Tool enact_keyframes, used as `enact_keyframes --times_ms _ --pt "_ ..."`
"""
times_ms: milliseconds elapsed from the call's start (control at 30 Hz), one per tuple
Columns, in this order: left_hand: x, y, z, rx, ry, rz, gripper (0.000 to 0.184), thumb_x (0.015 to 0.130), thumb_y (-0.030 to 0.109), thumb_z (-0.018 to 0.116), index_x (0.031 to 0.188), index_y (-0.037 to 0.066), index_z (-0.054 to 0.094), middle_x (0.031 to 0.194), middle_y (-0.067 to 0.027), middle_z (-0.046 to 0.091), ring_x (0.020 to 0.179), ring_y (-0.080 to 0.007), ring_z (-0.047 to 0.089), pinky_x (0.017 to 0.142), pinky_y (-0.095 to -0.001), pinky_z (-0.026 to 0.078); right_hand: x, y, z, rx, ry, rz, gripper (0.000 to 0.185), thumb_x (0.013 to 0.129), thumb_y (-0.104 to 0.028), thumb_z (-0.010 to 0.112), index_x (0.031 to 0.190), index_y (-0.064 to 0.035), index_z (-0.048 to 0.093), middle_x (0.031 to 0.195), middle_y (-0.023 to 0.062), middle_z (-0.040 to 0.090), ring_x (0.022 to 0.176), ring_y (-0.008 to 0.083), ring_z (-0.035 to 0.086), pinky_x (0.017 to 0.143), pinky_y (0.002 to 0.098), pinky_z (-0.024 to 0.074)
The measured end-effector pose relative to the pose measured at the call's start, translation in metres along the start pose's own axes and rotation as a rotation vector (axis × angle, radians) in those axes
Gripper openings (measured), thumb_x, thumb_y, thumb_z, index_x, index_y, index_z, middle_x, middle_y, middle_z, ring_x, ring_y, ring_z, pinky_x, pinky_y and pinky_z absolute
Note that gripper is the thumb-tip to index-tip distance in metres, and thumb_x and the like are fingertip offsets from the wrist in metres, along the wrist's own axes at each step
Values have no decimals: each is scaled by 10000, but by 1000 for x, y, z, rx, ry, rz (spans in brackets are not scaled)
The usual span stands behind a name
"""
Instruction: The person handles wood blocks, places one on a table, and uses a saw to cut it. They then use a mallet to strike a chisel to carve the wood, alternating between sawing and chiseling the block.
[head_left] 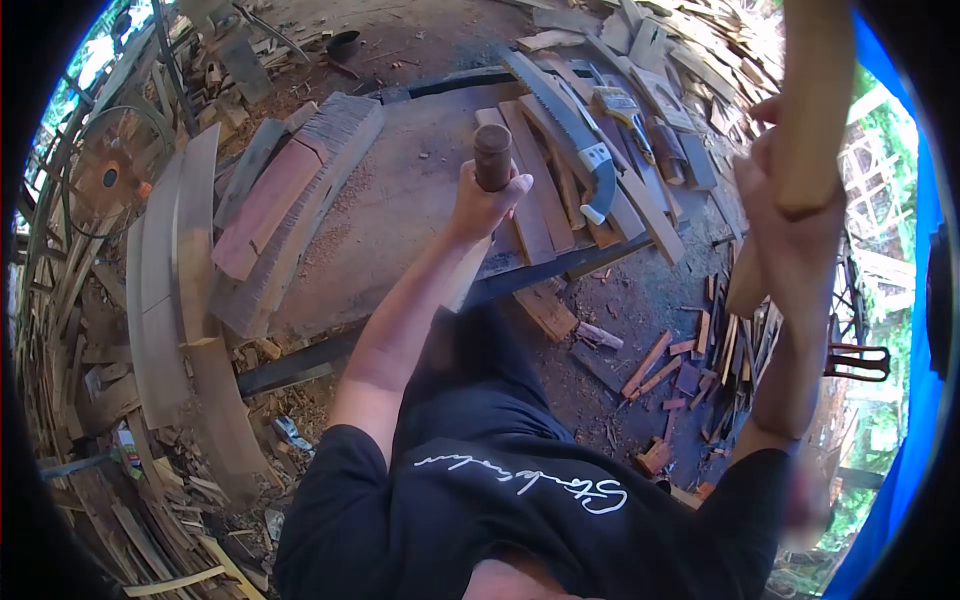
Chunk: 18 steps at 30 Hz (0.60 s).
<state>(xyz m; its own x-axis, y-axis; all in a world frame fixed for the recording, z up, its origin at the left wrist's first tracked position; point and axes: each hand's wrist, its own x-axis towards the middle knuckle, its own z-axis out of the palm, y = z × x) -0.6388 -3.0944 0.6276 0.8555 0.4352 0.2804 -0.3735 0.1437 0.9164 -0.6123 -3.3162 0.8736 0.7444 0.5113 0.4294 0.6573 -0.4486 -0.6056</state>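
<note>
My left hand (483, 203) is closed round a brown, round wooden handle (492, 158), held upright over the workbench (420, 150). What the handle belongs to is mostly hidden below my fist. On the right, my raised right hand (790, 235) is wrapped round a pale, squared piece of wood (818, 90) close to the camera. Its full shape is cut off by the frame and blurred. Beyond my left hand, a handsaw (560, 115) with a grey and white grip lies across several narrow boards (535, 175).
A paintbrush (617, 103) and a brown wooden cylinder (664, 148) lie at the bench's right. Stacked planks (310, 190) rest on its left. Offcuts (650, 365) litter the ground, and a curved board (160, 300) stands at far left. A blue tarp (925, 200) hangs right.
</note>
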Motion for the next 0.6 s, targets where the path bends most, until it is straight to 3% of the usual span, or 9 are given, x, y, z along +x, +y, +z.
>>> enact_keyframes --times_ms 133,267,367,467,533,600 --pt "0 -3 -2 -1 -1 28 199 823 124 667 716 88 504 542 12 502 433 -61 473 426 -216 367 -6 13 2 22 74 -137 284 838 -13 629 1117 -33 579 857 -36 533 732 24 492 638 191 401" --pt "2 13 -14 69 33 72 211 827 129 683 722 92 504 555 12 504 449 -62 484 432 -210 373 -26 49 38 22 38 -30 266 822 -13 633 1079 -39 570 828 -26 539 707 34 503 629 204 421" --pt "0 23 -20 64 55 82 215 831 131 691 727 94 506 562 11 504 460 -62 487 440 -209 380 -44 74 67 -23 -169 253 537 785 -127 691 1271 -7 495 873 128 643 776 206 647 716 353 539" --pt "-6 35 -22 0 101 65 214 833 135 698 729 93 515 570 11 512 471 -56 490 451 -211 386 -65 127 108 -27 -231 306 531 780 -146 696 1247 0 490 925 183 663 848 253 670 760 373 535" --pt "-8 46 -23 -18 131 62 213 833 139 702 728 94 522 575 12 520 475 -52 492 456 -212 386 -79 142 130 132 -342 318 512 775 -184 709 1204 -2 496 953 208 669 893 294 678 797 399 528" --pt "-11 56 -28 349 73 -32 175 804 154 725 755 49 594 598 -21 594 491 -104 575 466 -272 438 -89 149 150 145 -370 352 505 772 -194 715 1185 -3 496 974 222 668 919 317 675 812 408 523"
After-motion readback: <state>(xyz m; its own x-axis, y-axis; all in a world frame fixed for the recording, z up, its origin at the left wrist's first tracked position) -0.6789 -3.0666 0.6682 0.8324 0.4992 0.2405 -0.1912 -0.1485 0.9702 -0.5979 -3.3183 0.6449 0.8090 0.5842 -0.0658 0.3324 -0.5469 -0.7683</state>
